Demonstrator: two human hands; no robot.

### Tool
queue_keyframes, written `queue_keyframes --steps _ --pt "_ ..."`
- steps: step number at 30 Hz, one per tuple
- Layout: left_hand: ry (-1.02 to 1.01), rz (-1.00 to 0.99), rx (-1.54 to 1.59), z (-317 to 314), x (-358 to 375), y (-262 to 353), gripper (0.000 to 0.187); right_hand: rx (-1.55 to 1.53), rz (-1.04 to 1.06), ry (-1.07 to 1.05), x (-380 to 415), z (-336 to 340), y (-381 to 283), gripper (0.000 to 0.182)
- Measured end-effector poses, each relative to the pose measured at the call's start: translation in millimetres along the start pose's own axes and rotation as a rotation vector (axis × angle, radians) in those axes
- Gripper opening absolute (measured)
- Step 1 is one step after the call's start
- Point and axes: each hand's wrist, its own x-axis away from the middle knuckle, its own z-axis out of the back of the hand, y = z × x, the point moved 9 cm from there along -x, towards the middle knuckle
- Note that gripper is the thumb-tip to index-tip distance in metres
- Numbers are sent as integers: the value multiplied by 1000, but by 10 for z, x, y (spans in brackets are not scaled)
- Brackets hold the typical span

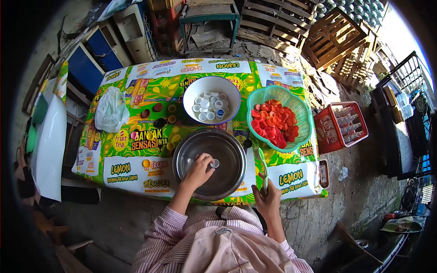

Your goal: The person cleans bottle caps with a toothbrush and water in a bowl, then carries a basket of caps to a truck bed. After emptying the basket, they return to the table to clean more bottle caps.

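Note:
My left hand [198, 172] is over the steel basin [176, 157], its fingers pinched on a white bottle cap [215, 163]. Dark liquid seems to lie in the basin. At its right, my right hand [268, 198] is closed around the handle of a pale green brush [263, 164], which points away from me. Behind the basin stands a white enamel bowl [189, 98] with a blue rim, holding many white caps [205, 104]. A green plastic basket [302, 102] on the right holds a heap of red caps [274, 123].
Loose coloured caps, one of them yellow [146, 163], dot the printed tablecloth [114, 154]. A white plastic bag [110, 109] lies at the left. Beyond the table's right edge is a red crate [331, 141] of bottles. Wooden pallets [334, 38] stand behind.

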Motion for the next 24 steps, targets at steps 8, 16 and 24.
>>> queue_keyframes --steps 8,16,24 --pt "15 -24 -44 -122 -52 -36 22 18 14 -38 36 31 9 39" --pt "71 -9 -116 -34 -157 -48 25 25 3 -79 67 43 45 37" --pt "69 40 -39 -114 -131 -176 33 19 19 -86 46 28 87 38"
